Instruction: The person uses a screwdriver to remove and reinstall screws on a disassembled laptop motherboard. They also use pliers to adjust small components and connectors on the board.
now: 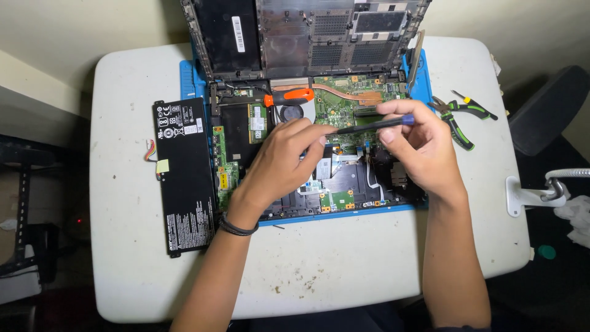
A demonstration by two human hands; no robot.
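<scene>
An opened laptop (344, 178) lies on a blue mat, its green boards, fan and copper heat pipe bare. Above its middle, both hands grip a thin black tool with a blue end (369, 125), held level. My left hand (279, 161) pinches the tool's left tip. My right hand (418, 144) grips the blue end between thumb and fingers. An orange-handled screwdriver (289, 96) rests inside the laptop beside the fan. The laptop's removed bottom cover (307, 34) leans upright behind it.
A flat black battery pack (183, 169) lies left of the laptop on the white table (344, 270). Green-handled pliers (458, 117) and a small screwdriver (464, 98) lie at the right. A white clamp (528, 197) grips the right table edge.
</scene>
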